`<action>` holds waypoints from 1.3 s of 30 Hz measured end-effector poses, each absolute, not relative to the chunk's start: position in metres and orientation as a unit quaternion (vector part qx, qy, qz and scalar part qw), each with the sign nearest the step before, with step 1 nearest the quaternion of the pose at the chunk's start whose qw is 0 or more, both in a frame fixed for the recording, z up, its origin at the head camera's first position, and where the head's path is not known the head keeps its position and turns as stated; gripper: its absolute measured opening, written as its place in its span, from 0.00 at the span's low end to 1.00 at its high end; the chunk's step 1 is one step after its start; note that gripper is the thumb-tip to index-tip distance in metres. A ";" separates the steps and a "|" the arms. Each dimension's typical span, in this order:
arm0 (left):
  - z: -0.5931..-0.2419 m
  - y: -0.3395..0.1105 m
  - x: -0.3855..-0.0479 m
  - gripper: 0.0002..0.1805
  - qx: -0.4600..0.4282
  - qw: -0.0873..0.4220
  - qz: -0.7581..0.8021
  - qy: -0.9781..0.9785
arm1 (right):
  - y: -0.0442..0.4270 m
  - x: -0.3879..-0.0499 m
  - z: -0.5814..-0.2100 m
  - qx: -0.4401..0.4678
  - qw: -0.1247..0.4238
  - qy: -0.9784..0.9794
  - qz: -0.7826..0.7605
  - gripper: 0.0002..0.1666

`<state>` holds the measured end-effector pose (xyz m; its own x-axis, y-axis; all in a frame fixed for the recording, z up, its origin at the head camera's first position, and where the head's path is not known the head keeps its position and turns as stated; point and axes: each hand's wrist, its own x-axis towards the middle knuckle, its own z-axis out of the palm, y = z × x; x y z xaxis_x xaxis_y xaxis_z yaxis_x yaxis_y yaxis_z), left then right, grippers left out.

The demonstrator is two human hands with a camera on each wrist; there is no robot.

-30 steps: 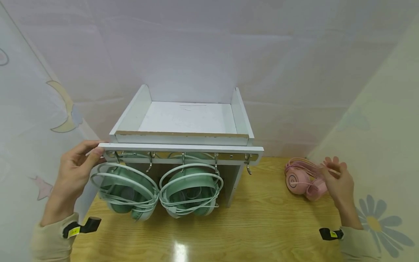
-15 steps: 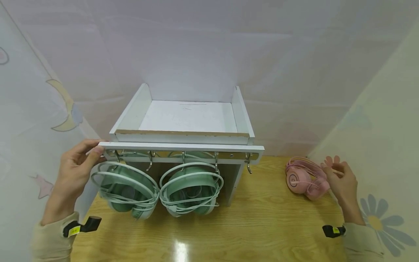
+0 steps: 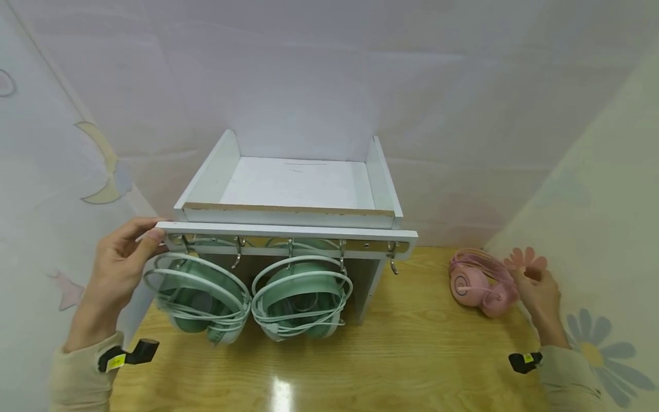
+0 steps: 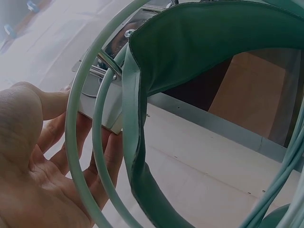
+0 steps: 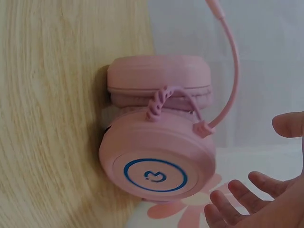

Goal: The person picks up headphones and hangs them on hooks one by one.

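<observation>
My left hand pinches the left end of a white hook rail, thumb in front and fingers behind. In the left wrist view the hand is beside the green headband of a hanging headset. Two green headsets, a left one and a right one, hang from the rail's metal hooks with their cables wound round them. At the right, a pink headset with a microphone boom lies on the table. Close beside it, my right hand has its fingers spread and holds nothing.
The rail fronts a white shelf unit with raised sides. A hook at the rail's right end bears nothing. Printed sheets hang at the left, back and right of the wooden table.
My right hand has shifted slightly right, off the pink headset, and its fingers have loosened. The microphone boom now shows across the ear cups. The left hand has stayed on the rail.
</observation>
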<state>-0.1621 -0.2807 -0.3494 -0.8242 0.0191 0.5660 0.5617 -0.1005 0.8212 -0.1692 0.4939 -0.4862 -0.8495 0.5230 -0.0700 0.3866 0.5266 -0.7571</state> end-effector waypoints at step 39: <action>-0.351 -0.279 -0.162 0.14 -0.215 0.189 -0.700 -0.654 | 0.506 -0.198 -0.529 -0.353 -0.018 -0.821 0.448 0.64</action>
